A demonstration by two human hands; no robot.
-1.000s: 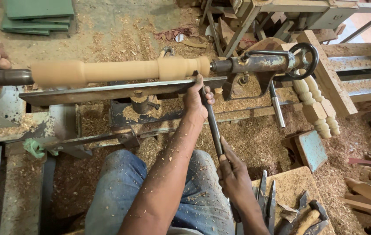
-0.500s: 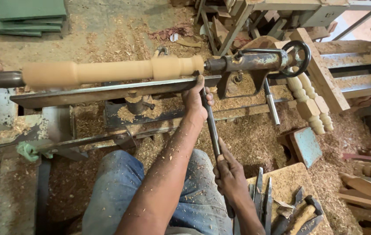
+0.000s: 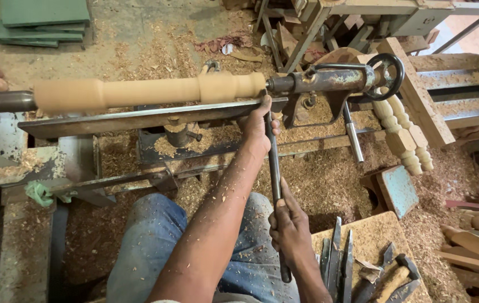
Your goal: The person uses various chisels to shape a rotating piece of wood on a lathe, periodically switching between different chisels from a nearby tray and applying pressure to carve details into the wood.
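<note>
Sawdust lies all over the floor of this wood shop, and a lathe stands across the middle. A long pale wood piece sits in the lathe, held at both ends. Just below the wood piece runs a flat metal rest bar. The left hand is closed over a long dark chisel and presses it down on the rest bar, near the right end of the wood piece. The right hand is closed tight around the chisel's handle, well below the rest bar. To do this well, the chisel should stay flat on the rest bar, and the left hand should hold it steady. The handle end should move slowly, so the tip takes only a little wood. Fingers should stay off the wood piece. Below the lathe, to the right, more tools lie on a dusty surface.
</note>
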